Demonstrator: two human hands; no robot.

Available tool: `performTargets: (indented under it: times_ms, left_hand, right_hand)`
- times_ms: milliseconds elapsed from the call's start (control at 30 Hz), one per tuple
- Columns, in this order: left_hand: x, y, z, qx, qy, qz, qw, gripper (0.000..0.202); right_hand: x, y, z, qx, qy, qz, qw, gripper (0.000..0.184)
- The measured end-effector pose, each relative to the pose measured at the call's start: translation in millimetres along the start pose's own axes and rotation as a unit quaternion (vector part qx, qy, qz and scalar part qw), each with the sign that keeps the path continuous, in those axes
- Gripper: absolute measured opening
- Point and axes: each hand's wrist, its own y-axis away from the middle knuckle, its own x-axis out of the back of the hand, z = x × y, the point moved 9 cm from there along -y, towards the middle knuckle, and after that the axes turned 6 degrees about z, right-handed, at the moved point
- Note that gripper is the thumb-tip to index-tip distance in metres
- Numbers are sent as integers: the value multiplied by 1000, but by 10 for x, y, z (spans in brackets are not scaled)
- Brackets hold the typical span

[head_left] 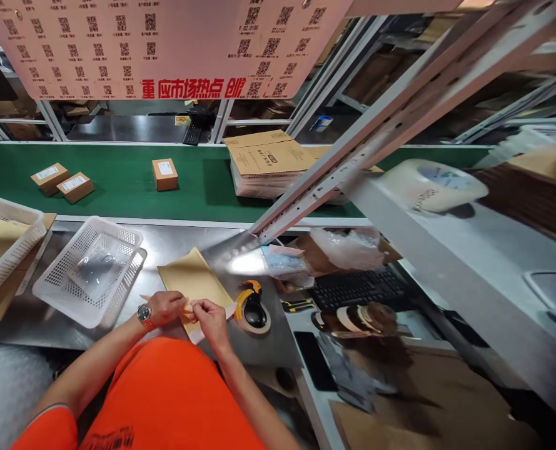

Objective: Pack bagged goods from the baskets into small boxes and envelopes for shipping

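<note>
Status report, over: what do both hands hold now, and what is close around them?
Left hand, right hand: pinching flat brown paper envelope. Black-and-yellow tape dispenser beside right. White perforated plastic basket left.

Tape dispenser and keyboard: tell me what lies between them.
In the head view, yellow-and-black box cutters lie on the steel table between the tape dispenser and the black keyboard.

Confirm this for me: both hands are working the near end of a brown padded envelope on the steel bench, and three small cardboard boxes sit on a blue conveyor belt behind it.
Not quite: the conveyor belt is green, not blue, as the head view shows. The rest holds: the left hand and right hand pinch the near end of the brown padded envelope on the steel bench, and three small cardboard boxes sit on the belt behind it.
</note>
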Motion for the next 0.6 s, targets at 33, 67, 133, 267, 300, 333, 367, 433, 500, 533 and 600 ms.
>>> performTargets:
  times_ms: [33,67,133,267,300,333,367,433,500,533,600]
  left_hand:
    - [-9,7,30,-18,-5,-5,1000,38]
    - [-19,15,55,-35,-14,-10,999,35]
    - [-39,32,89,-60,-37,-19,997,32]
    - [-39,42,128,-85,-45,-23,995,22]
    - [-35,43,148,-93,-41,-25,995,18]
    - [-25,42,169,-100,-38,-24,994,16]
    - [-10,41,189,-103,-36,-21,994,15]
    - [29,32,216,-94,-26,-7,995,18]
    - [69,24,238,-75,-8,12,997,23]
    - [79,23,254,-68,2,17,998,25]
    - [83,24,277,-53,17,18,998,28]
  right_hand:
    - [10,0,7,4,6,-1,1000,31]
    - [22,0,8,11,14,-1,1000,30]
    - [50,-1,-7,31,32,5,999,28]
    - [78,5,-59,65,51,12,997,30]
    - [75,7,-69,69,51,8,996,31]
    - [73,11,-78,71,48,2,996,32]
    - [69,17,-87,73,44,-7,996,33]
    - [59,38,-108,73,35,-32,996,35]
    - [68,73,-156,83,33,-49,995,35]
    - [76,95,-197,97,39,-55,993,35]
    - [95,147,-310,146,62,-63,985,31]
